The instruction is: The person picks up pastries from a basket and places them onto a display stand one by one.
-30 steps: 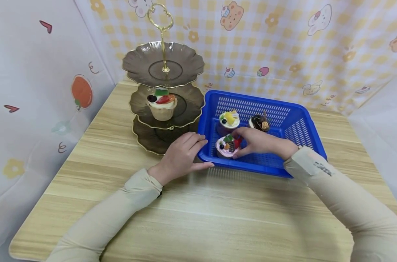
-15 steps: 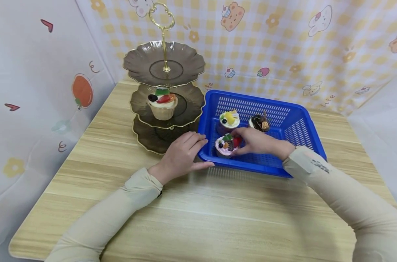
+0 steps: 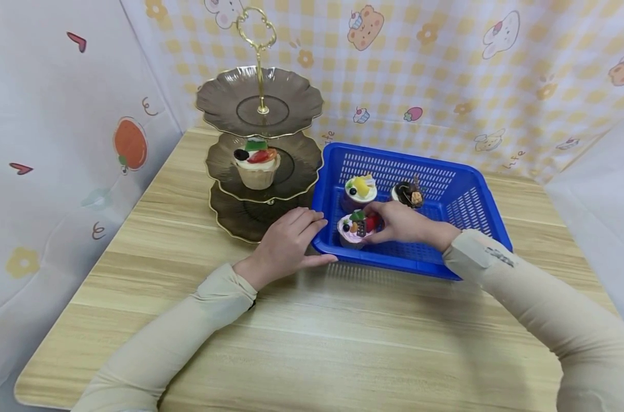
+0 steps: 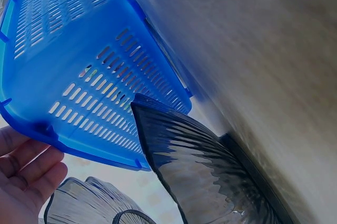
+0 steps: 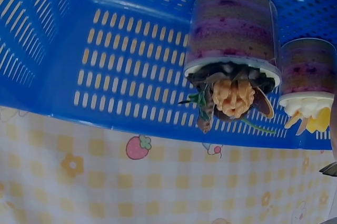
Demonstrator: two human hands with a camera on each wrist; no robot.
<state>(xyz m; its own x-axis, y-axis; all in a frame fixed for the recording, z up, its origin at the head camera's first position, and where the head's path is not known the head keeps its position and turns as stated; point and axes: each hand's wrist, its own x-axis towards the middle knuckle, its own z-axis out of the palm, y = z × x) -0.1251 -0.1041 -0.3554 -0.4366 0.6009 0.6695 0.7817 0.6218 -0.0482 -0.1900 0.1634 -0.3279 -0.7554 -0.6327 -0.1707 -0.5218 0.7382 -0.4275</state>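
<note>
In the head view, my right hand (image 3: 401,222) pinches a cupcake (image 3: 352,230) at the near left corner inside the blue basket (image 3: 389,262). Pink cream, a strawberry, a dark berry and a green leaf top it. My left hand (image 3: 286,243) rests at the basket's near left corner, fingers along the left rim and thumb along the front. The left wrist view shows these fingers (image 4: 39,174) at the rim. Behind the held cupcake stands a yellow-fruit cupcake (image 3: 360,191), and right of that a chocolate-topped one (image 5: 231,50), its layers visible through a clear cup.
A three-tier brown plate stand (image 3: 260,103) with a gold handle stands left of the basket, its lower plates close to the left hand. On its middle plate sits a cupcake (image 3: 257,169) with fruit. A checked cloth (image 3: 425,74) hangs behind the wooden table (image 3: 342,343).
The pink-cream cupcake has shifted slightly left within the basket, and the right hand has moved slightly left with it. My left hand has stayed at the basket's corner.
</note>
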